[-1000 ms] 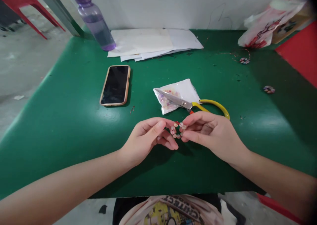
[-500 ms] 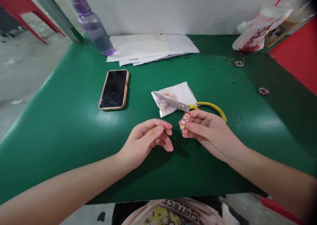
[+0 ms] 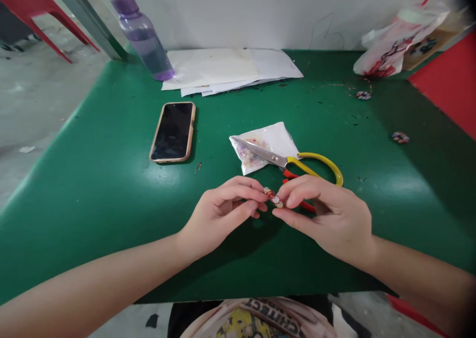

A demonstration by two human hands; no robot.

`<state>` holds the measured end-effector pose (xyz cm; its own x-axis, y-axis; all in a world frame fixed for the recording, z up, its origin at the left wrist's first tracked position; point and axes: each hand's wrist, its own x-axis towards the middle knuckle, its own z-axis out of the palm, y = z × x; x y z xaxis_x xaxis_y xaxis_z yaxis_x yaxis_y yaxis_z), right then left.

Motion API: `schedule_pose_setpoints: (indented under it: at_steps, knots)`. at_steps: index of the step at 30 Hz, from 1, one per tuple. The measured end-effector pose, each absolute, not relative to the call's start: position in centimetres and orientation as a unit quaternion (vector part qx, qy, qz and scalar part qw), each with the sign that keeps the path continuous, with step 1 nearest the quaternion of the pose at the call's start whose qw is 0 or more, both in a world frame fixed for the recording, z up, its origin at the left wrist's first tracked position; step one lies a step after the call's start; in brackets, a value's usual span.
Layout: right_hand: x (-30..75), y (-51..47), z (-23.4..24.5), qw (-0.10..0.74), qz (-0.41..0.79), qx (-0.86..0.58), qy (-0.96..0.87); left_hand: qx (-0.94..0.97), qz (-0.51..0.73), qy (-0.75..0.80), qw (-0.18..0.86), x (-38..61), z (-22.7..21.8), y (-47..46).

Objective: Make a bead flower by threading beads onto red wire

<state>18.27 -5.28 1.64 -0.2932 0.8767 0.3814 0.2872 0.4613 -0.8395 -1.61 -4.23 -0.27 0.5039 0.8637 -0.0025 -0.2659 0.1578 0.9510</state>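
Note:
A small ring of pink and white beads sits pinched between both hands just above the green table. My left hand grips its left side with thumb and fingertips. From the right, my right hand pinches it, fingers curled. Just behind the hands lie scissors with yellow and red handles, their blades resting on a small plastic bag of beads.
A phone lies face up to the left. At the back stand a purple bottle and a stack of white paper. A plastic bag sits at the back right. Small bead pieces lie on the right.
Half a second ago only my right hand held the bead ring, with my left hand apart. The left hand has since come back and pinched the ring again.

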Motion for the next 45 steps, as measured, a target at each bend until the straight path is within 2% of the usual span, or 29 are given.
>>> schedule_pose_setpoints:
  at_steps: [13, 22, 26, 30, 33, 37, 41, 45]
  knots:
    - [18.31, -5.0, 1.84, 0.424, 0.267, -0.374, -0.781, 0.528, 0.392, 0.276, 0.701, -1.98, -0.55, -4.25]
    - [18.42, -4.82, 2.2, 0.412, 0.15, -0.289, -0.851, 0.499, 0.386, 0.27, 0.727, -1.9, -0.81, -3.99]
    - [18.57, -4.84, 2.3, 0.391, 0.135, -0.256, -0.874, 0.491, 0.385, 0.278, 0.731, -1.71, -0.62, -4.02]
    - [18.55, -4.95, 2.2, 0.427, 0.138, -0.291, -0.845, 0.492, 0.385, 0.309, 0.717, -1.66, -0.5, -3.98]
    - [18.49, -5.12, 2.06, 0.443, 0.17, -0.36, -0.803, 0.493, 0.391, 0.324, 0.707, -1.64, -0.39, -3.93]
    - [18.44, -5.2, 1.84, 0.417, 0.3, -0.454, -0.728, 0.497, 0.388, 0.329, 0.703, -1.56, -0.3, -3.89]
    - [18.41, -5.04, 1.75, 0.386, 0.416, -0.48, -0.669, 0.507, 0.382, 0.333, 0.697, -1.5, -0.24, -3.88]
    - [18.42, -4.91, 1.76, 0.391, 0.459, -0.468, -0.646, 0.512, 0.376, 0.337, 0.695, -1.56, -0.21, -3.93]
